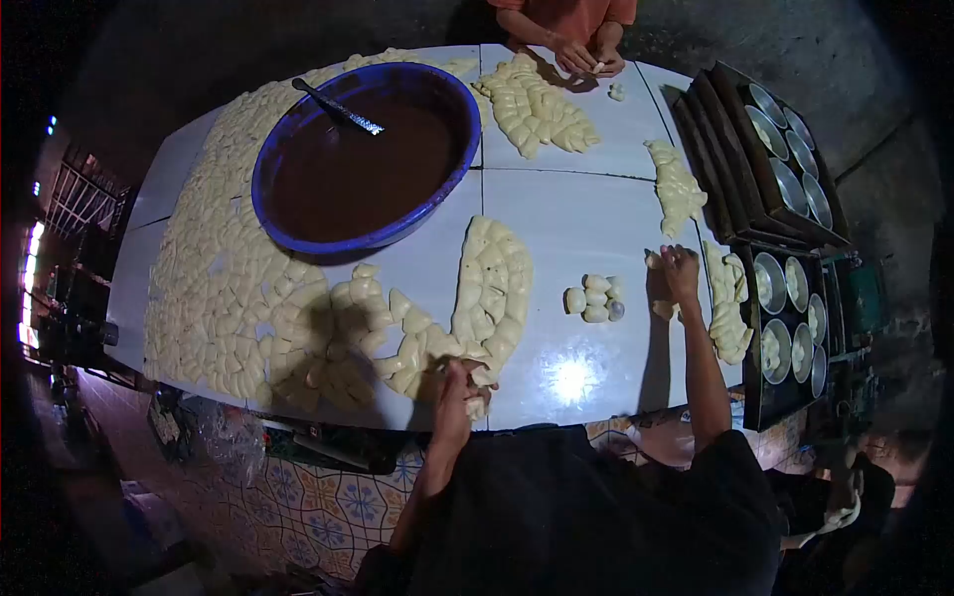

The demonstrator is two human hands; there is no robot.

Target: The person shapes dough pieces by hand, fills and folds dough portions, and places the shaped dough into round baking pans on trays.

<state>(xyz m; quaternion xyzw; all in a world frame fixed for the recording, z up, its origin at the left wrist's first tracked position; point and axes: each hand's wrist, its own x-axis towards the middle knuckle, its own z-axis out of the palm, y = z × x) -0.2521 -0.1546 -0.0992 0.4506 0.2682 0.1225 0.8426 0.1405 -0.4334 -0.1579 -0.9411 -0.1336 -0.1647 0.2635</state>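
Note:
At the table's near edge, my left hand is closed around a piece of dough, beside the lower end of a folded mass of cut dough. My right hand is farther out on the right, its fingers bent in on a piece of dough that they mostly cover. Small loose dough bits lie by its thumb. A strip of dough extends beyond the fingertips, and another strip lies to the right of my forearm. Between the hands sits a small cluster of dough balls.
A blue basin of brown filling, with a dark-handled utensil, stands on the white table. Flat dough pieces cover the left side. Trays of round tins flank the right edge. Across the table, another person's hands work dough.

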